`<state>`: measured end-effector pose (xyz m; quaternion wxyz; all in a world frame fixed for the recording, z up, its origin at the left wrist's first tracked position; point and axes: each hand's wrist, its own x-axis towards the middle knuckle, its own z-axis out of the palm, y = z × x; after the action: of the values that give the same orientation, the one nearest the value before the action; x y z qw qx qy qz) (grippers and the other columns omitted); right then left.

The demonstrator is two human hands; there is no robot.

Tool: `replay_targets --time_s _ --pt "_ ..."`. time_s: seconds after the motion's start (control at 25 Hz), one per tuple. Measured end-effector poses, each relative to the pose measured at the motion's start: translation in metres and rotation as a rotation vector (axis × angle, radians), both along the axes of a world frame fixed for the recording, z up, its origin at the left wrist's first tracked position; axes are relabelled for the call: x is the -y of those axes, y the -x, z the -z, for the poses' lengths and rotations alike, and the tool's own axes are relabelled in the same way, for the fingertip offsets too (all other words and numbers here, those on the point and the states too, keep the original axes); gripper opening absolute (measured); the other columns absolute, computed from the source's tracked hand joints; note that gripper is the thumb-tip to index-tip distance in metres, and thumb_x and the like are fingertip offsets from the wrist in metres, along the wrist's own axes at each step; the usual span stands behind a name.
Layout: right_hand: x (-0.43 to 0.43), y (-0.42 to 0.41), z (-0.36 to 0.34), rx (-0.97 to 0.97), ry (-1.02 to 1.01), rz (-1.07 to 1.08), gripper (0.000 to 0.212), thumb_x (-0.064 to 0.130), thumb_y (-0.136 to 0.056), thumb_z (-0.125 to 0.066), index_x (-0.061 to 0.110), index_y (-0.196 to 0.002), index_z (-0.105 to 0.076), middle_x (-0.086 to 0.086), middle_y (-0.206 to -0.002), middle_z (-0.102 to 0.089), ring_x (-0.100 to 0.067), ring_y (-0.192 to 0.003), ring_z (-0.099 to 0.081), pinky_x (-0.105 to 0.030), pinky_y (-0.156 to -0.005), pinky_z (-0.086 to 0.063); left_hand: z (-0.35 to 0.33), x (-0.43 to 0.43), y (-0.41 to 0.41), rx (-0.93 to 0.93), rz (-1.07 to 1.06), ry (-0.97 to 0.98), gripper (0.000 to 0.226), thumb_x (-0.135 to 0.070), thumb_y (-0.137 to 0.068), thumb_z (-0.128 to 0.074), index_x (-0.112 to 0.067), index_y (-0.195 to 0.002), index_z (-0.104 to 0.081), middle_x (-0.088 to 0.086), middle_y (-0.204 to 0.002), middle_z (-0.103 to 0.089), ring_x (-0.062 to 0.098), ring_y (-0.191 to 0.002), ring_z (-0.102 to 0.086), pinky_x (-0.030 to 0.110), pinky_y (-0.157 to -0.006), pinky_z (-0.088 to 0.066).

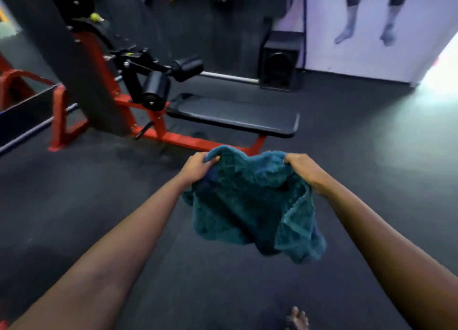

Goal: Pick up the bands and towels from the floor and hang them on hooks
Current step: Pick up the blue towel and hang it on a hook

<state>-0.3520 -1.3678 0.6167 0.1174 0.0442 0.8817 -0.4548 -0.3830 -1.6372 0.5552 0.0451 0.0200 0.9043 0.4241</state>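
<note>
A single wide-angle view from the person's head looks forward and down over the dark rubber floor (74, 205), facing a red-framed black padded bench (235, 118) nearby.

Towel (250, 205) held up between left hand (198, 167) and right hand (303, 169), above the floor (74, 205), bench (233, 117) behind it, speaker (280, 64) against the wall farther back
</note>
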Motion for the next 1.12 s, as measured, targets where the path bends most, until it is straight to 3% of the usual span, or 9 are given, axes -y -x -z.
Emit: replay_targets --time_s 0.12,0.2,0.32,0.56,0.68,0.76,0.84,0.96,1.12 --pt "-0.095 0.008 0.053 0.065 -0.259 0.030 0.018 0.018 -0.091 -0.049 0.011 -0.102 -0.060 -0.012 -0.103 -0.062 -0.026 -0.100 -0.058 -0.031 -0.084 -0.042 -0.028 -0.128 0.048 0.011 0.237 0.035 0.029 -0.026 -0.088 -0.056 0.001 -0.091 -0.066 0.011 -0.082 -0.061 0.015 -0.080 -0.052 0.033 -0.072 -0.040" --pt "-0.149 0.010 0.064 0.010 -0.083 0.027 0.048 0.015 -0.084 -0.062 0.015 -0.129 -0.046 -0.006 -0.122 -0.057 -0.021 -0.112 -0.055 -0.030 -0.099 -0.040 -0.043 -0.213 0.068 0.061 0.379 0.130 0.028 -0.029 -0.086 -0.057 -0.003 -0.093 -0.067 0.013 -0.091 -0.068 0.020 -0.085 -0.059 0.036 -0.076 -0.045" --pt "-0.204 0.020 0.053 0.006 0.186 -0.096 0.079 0.024 -0.076 -0.074 0.026 -0.140 -0.028 0.004 -0.129 -0.050 -0.010 -0.119 -0.048 -0.028 -0.104 -0.038 -0.062 -0.312 0.079 0.101 0.595 0.209 0.017 -0.022 -0.085 -0.055 -0.010 -0.089 -0.067 0.010 -0.096 -0.068 0.023 -0.091 -0.062 0.037 -0.082 -0.049" --pt "-0.326 0.057 0.036 -0.191 -0.206 -0.045 0.026 0.027 -0.096 -0.045 0.017 -0.115 -0.060 -0.007 -0.103 -0.067 -0.021 -0.080 -0.062 -0.034 -0.071 -0.046 -0.071 -0.396 0.122 0.186 0.614 0.132 0.025 -0.024 -0.081 -0.063 -0.001 -0.088 -0.068 0.012 -0.081 -0.059 0.022 -0.075 -0.053 0.037 -0.070 -0.040" --pt "-0.362 0.092 0.025 -0.184 -0.286 -0.111 0.035 0.030 -0.096 -0.044 0.013 -0.124 -0.056 -0.006 -0.125 -0.062 -0.028 -0.107 -0.060 -0.034 -0.089 -0.045 -0.051 -0.399 0.147 0.284 0.564 0.092 0.047 -0.051 -0.071 -0.067 -0.004 -0.079 -0.061 0.013 -0.079 -0.054 0.023 -0.073 -0.051 0.034 -0.070 -0.036" --pt "-0.379 0.125 0.026 -0.145 -0.239 -0.174 0.034 0.033 -0.096 -0.043 0.016 -0.122 -0.056 -0.004 -0.127 -0.060 -0.026 -0.114 -0.056 -0.034 -0.095 -0.042 -0.036 -0.415 0.162 0.281 0.547 0.033 0.042 -0.053 -0.076 -0.063 -0.015 -0.095 -0.065 0.007 -0.098 -0.066 0.019 -0.088 -0.062 0.031 -0.081 -0.046" --pt "-0.397 0.162 0.033 -0.111 -0.085 -0.165 0.022 0.034 -0.094 -0.045 0.024 -0.104 -0.062 -0.009 -0.110 -0.066 -0.027 -0.101 -0.061 -0.040 -0.093 -0.045 -0.025 -0.439 0.182 0.223 0.590 0.013 0.032 -0.044 -0.082 -0.060 -0.023 -0.107 -0.062 -0.001 -0.108 -0.065 0.012 -0.099 -0.061 0.029 -0.089 -0.047" --pt "-0.430 0.221 0.035 -0.078 0.043 -0.163 0.017 0.040 -0.089 -0.050 0.030 -0.088 -0.064 -0.011 -0.089 -0.063 -0.023 -0.079 -0.054 -0.036 -0.078 -0.042 -0.015 -0.485 0.219 0.077 0.589 -0.063 0.008 -0.025 -0.088 -0.056 -0.024 -0.086 -0.064 -0.004 -0.084 -0.063 0.002 -0.077 -0.058 0.024 -0.073 -0.047" --pt "-0.482 0.314 0.014 -0.082 -0.028 -0.232 0.019 0.045 -0.086 -0.056 0.030 -0.078 -0.063 0.000 -0.079 -0.061 -0.012 -0.074 -0.055 -0.028 -0.071 -0.041 -0.015 -0.547 0.295 0.197 0.353 -0.433 0.014 -0.023 -0.088 -0.056 -0.012 -0.088 -0.065 0.008 -0.087 -0.063 0.017 -0.083 -0.059 0.031 -0.075 -0.047"
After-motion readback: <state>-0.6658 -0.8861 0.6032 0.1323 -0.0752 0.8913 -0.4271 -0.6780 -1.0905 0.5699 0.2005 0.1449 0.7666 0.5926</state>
